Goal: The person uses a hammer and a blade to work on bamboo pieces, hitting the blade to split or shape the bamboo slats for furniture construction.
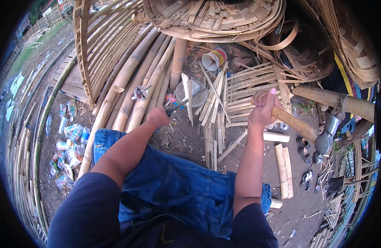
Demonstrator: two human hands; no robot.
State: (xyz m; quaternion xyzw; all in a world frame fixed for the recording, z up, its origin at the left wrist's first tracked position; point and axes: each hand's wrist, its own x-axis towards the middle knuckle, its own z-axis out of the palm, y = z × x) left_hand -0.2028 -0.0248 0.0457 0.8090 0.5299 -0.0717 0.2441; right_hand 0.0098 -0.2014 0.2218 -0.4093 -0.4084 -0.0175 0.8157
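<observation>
My left hand (158,117) is closed round the dark handle of a knife (185,102). Its long blade points up and to the right, against a pale upright bamboo strip (189,108) over a round grey block (201,97); whether the edge is in the strip I cannot tell. My right hand (264,107) grips the wooden handle of a hammer (298,124), its thumb up along the top. The steel hammer head hangs low to the right, apart from the knife. Several split bamboo strips (214,108) lie in a heap between my hands.
Long bamboo poles (130,70) lean on the left, near plastic bottles and litter (72,140). Woven baskets (215,20) hang over the far side. A slatted bamboo panel (252,89) and a white bucket (214,60) lie beyond. Split bamboo pieces (284,171) and sandals (304,153) are right.
</observation>
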